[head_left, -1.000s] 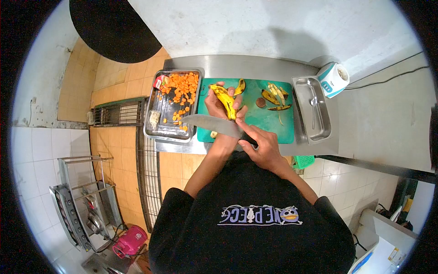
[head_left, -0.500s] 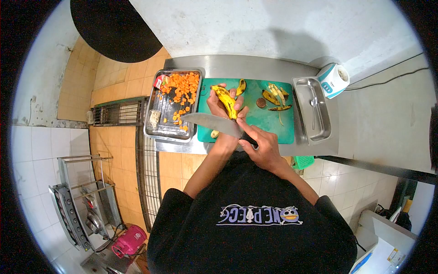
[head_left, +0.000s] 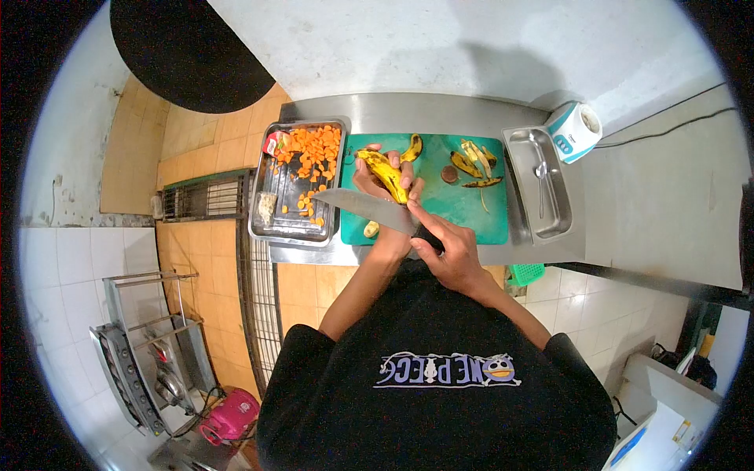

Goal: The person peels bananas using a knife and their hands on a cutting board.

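Observation:
My left hand [head_left: 364, 180] is closed around a yellow banana [head_left: 382, 173] with dark spots, held above the green cutting board [head_left: 467, 224]. In my right hand [head_left: 457, 255] is a large kitchen knife [head_left: 367, 207], gripped by its dark handle. Its broad blade points left, crossing in front of my left wrist, just below the banana's lower end. My right index finger reaches up to that end. Beyond my left fingers lies another banana piece [head_left: 413, 146]. Banana peels [head_left: 474, 160] and a round brown thing [head_left: 449, 174] rest on the board's right side. A pale piece [head_left: 371, 228] lies near the front edge.
Left of the board, a metal tray [head_left: 292, 174] holds cut carrots [head_left: 316, 144], a red packet [head_left: 275, 143] and a small clear bag [head_left: 267, 206]. To the right stands a steel pan [head_left: 554, 223] with a spoon [head_left: 540, 184]. Behind it is a white and teal appliance [head_left: 577, 132].
The banana in my left hand has tilted slightly, its upper end further left. The knife stays in nearly the same place, and the whole view has shifted a little.

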